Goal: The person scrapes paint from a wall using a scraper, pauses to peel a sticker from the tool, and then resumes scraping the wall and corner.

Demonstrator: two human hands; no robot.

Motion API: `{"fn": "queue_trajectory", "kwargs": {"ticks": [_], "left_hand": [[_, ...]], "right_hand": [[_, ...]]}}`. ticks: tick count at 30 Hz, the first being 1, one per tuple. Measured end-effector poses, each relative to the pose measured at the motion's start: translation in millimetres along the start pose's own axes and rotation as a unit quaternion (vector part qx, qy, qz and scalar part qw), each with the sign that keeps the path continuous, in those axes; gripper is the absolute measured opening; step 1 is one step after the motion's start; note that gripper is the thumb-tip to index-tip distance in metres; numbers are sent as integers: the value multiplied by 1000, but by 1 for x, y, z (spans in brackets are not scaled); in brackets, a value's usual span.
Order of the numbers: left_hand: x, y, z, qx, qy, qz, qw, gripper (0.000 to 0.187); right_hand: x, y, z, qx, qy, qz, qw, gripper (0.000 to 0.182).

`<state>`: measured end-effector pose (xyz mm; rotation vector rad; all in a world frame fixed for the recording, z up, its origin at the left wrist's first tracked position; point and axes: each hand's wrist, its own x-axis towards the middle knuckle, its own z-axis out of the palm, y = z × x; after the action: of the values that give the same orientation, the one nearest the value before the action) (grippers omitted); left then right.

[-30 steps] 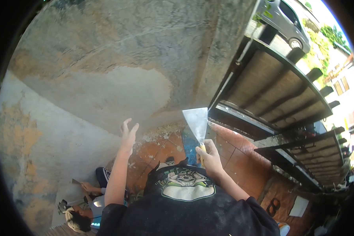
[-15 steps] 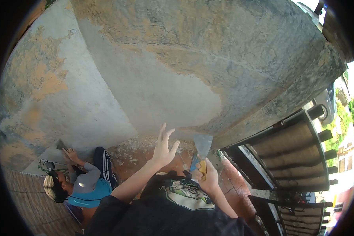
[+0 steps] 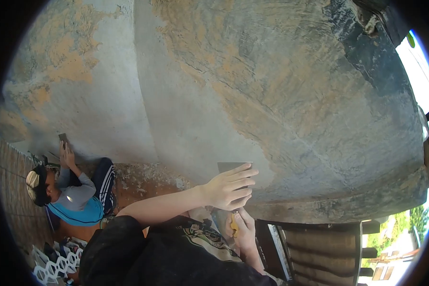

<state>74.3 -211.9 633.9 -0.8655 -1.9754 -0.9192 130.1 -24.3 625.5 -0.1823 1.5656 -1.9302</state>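
Note:
My right hand (image 3: 243, 229) is wrapped around the yellow handle (image 3: 234, 225) of a putty knife. The wide metal blade (image 3: 228, 167) of that knife lies against the wall (image 3: 190, 114). My left hand (image 3: 229, 187) is in front of the blade, fingers stretched out and slightly spread, and hides most of it. Whether its fingers press on the blade is hard to tell. Around the blade the wall is smooth grey, bordered by rougher, patchy grey and tan.
To the left another person (image 3: 78, 198) sits low by the wall, both hands on a small dark block (image 3: 63, 137). Flakes of debris (image 3: 148, 178) lie along the wall's foot. A slatted gate (image 3: 319, 252) stands at right, and a white lattice (image 3: 57, 267) at lower left.
My view has turned to the right. The putty knife's blade has come up to the wall, and my left hand has moved from the air to the blade.

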Motion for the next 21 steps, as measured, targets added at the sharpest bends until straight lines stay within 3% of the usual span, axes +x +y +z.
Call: {"fn": "queue_trajectory", "kwargs": {"ticks": [2, 4, 5, 6, 9, 12, 14, 16, 17, 19, 21], "left_hand": [[45, -26, -9, 34, 43, 27, 998, 9], [73, -55, -12, 27, 24, 98, 994, 15], [91, -66, -15, 48, 64, 112, 991, 19], [101, -80, -16, 53, 71, 101, 991, 19], [115, -110, -28, 123, 107, 192, 968, 24], [105, -131, -49, 110, 165, 182, 963, 28], [112, -128, -42, 115, 204, 171, 957, 30], [117, -127, -29, 74, 168, 237, 954, 29], [121, -129, -27, 131, 211, 250, 936, 28], [120, -136, -49, 134, 222, 229, 938, 29], [118, -136, -70, 149, 235, 203, 939, 28]], "right_hand": [[29, -37, -4, -17, -58, -32, 998, 23], [59, -67, -12, -15, -94, -26, 995, 24], [70, -77, -16, -6, -118, -24, 993, 25], [86, -79, -25, -28, -116, -65, 991, 25], [118, -109, -13, 13, -68, -28, 997, 25], [137, -116, -7, -47, -102, -8, 994, 25], [138, -116, -15, -88, -108, -56, 989, 25], [140, -116, -31, -111, -112, -95, 983, 26], [142, -127, -22, -113, -83, -86, 986, 22], [142, -140, -4, -62, -66, -43, 995, 23], [140, -137, -4, -102, -79, -70, 989, 22]]}}
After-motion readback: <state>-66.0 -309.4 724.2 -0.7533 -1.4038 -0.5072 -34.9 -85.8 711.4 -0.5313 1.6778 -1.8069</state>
